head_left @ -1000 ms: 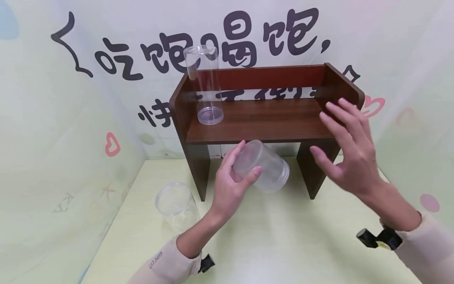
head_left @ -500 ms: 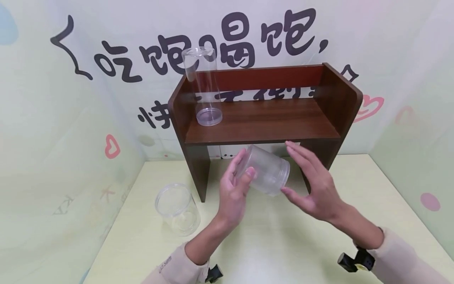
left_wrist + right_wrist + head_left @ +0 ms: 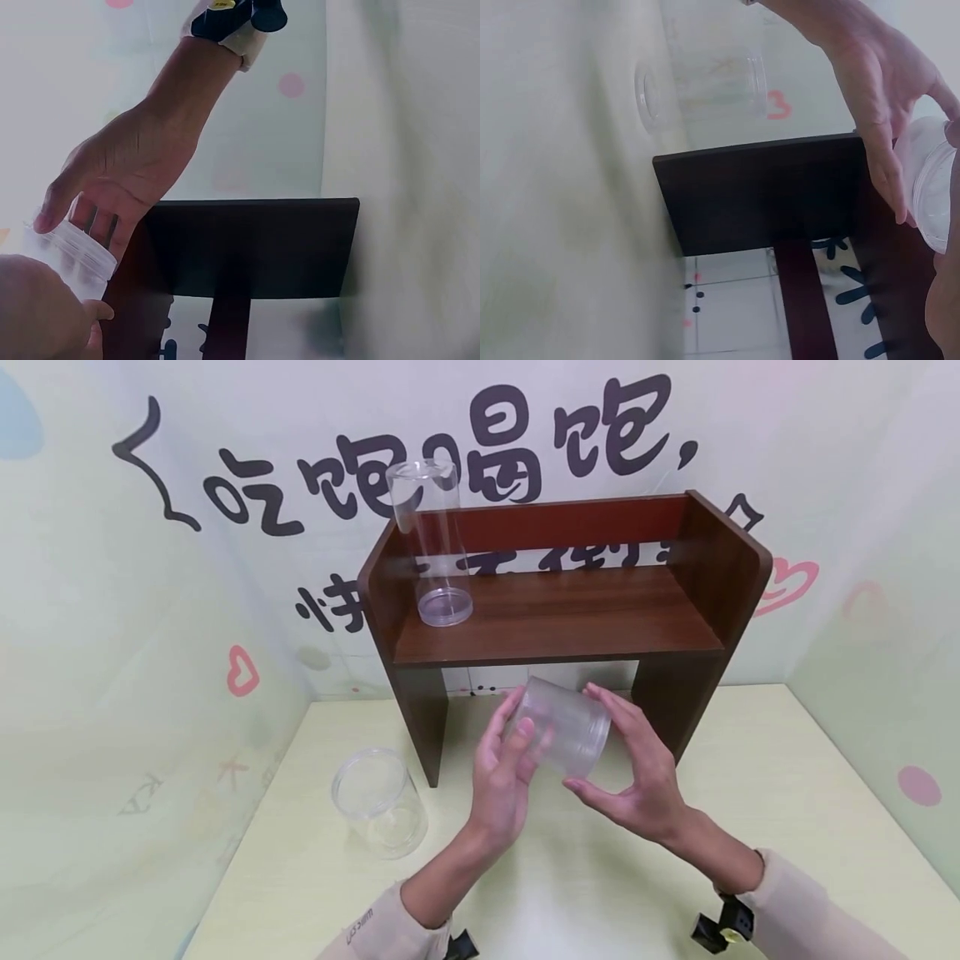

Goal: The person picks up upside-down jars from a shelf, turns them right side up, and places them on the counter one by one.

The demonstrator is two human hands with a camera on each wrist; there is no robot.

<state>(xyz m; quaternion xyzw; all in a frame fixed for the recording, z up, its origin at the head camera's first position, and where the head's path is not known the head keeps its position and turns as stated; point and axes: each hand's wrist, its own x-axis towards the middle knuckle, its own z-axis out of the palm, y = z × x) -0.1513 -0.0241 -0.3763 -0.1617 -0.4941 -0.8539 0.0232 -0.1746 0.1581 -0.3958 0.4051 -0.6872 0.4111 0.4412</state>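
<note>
A clear, slightly cloudy plastic jar (image 3: 564, 724) is held tilted in the air in front of the wooden shelf, its ridged end toward the right. My left hand (image 3: 501, 777) grips the other end, thumb on the near side. My right hand (image 3: 637, 768) spans the ridged end, with the fingers at its upper edge and the thumb below. The left wrist view shows the right thumb and fingers around the rim of the jar (image 3: 71, 259). In the right wrist view, the left hand (image 3: 877, 97) lies behind the jar (image 3: 934, 187).
The dark brown desk shelf (image 3: 555, 618) stands at the back of the pale table (image 3: 750, 827). A tall clear cylinder jar (image 3: 442, 552) stands on its upper board at the left. Left of the shelf, a shorter clear jar (image 3: 382, 806) rests on the table. A printed curtain (image 3: 150, 693) hangs behind.
My right hand has come in from the right, down and leftward, to the ridged end of the jar. The left hand has kept its grip and shifted slightly.
</note>
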